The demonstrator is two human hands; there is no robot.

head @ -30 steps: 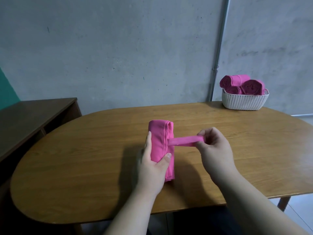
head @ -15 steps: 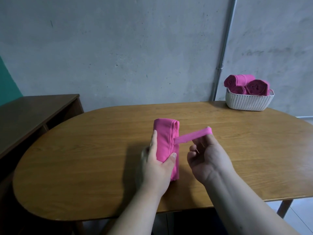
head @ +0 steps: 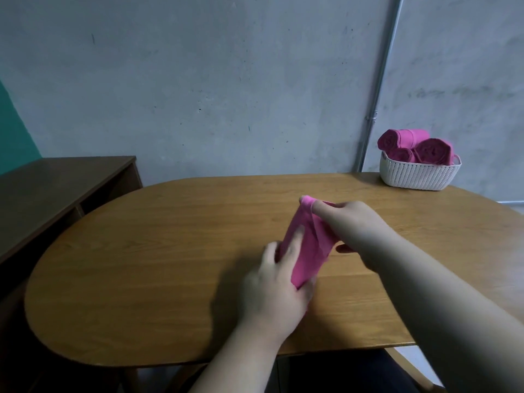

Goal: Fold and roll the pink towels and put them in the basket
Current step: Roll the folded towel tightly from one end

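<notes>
A second ago the rolled pink towel (head: 307,251) lay flat on the table (head: 170,251) under my left hand (head: 272,282), and my right hand (head: 357,222) was drawing its loose strip (head: 307,200) out sideways. Now the roll is tipped up, its far end raised off the wood and its near end low in my left hand, which holds it with fingers along one side and thumb underneath. My right hand has swung in over the top of the roll and grips the strip, which is stretched over the far end like a cap (I cannot see whether it sits fully round the end or only hooks the edge). So I judge the rolling itself done and this the fastening step: the strip goes round the roll to stop it unwinding. It is soft cloth, so if I let go too soon the strip may slide back and the layers loosen; my left hand should hold its squeeze until the wrap sits snug. After that the roll only has to travel to the white basket (head: 419,177), which stands well apart at the far right of the table, by the wall, with three rolled towels (head: 431,150) already stacked in it and sticking up above the rim. I see no other loose towel on the table.
</notes>
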